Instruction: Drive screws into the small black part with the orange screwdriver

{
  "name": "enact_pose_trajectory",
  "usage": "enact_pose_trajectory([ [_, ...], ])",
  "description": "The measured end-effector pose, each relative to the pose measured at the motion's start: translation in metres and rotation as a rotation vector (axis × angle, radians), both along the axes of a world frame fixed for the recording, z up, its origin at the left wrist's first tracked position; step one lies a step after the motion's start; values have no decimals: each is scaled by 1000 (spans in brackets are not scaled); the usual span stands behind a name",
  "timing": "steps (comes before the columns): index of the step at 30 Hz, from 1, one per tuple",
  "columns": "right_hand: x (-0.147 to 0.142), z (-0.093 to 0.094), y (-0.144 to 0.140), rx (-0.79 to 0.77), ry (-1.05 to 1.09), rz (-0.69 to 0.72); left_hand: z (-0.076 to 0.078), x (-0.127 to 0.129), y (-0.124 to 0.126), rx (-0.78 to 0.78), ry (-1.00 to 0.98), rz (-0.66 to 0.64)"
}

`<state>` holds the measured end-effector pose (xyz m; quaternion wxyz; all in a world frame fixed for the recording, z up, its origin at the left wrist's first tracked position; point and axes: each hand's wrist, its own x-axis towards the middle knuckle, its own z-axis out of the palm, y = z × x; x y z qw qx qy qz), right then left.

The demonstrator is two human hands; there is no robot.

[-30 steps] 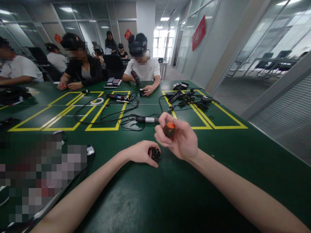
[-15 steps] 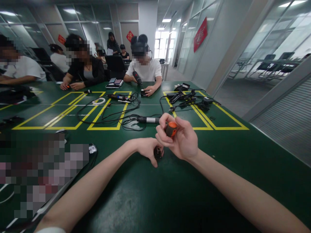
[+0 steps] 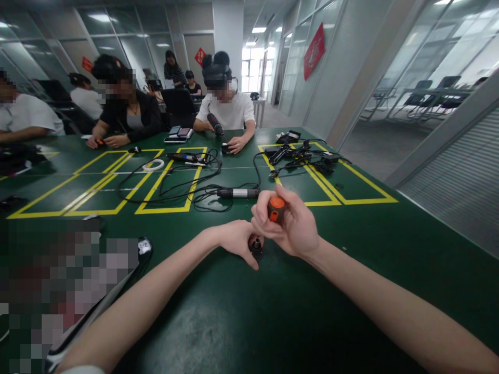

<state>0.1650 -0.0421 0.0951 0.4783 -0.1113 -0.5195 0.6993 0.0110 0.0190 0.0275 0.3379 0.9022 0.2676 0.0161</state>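
Both bare arms are reaching forward and meeting in the middle. The left hand (image 3: 236, 239) is lying low, its fingers curling in. The right hand (image 3: 292, 226) is hovering just above it, fingers pinching shut.

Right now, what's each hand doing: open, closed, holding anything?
Left hand: closed on a small black part resting on the green table.
Right hand: closed on an orange-capped screwdriver handle, above the part.
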Motion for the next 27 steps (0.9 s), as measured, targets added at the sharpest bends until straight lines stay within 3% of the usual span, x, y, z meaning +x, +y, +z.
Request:
enact_pose_trajectory([
  [11, -2, 2, 1, 21, 3, -43, -20, -8, -23, 123, -152, 171],
  [19, -2, 1, -2, 17, 46, -8, -26, -12, -32, 226, -202, 149],
  [27, -2, 0, 3, 21, 24, -26, -25, -7, -36, 432, -13, 221],
])
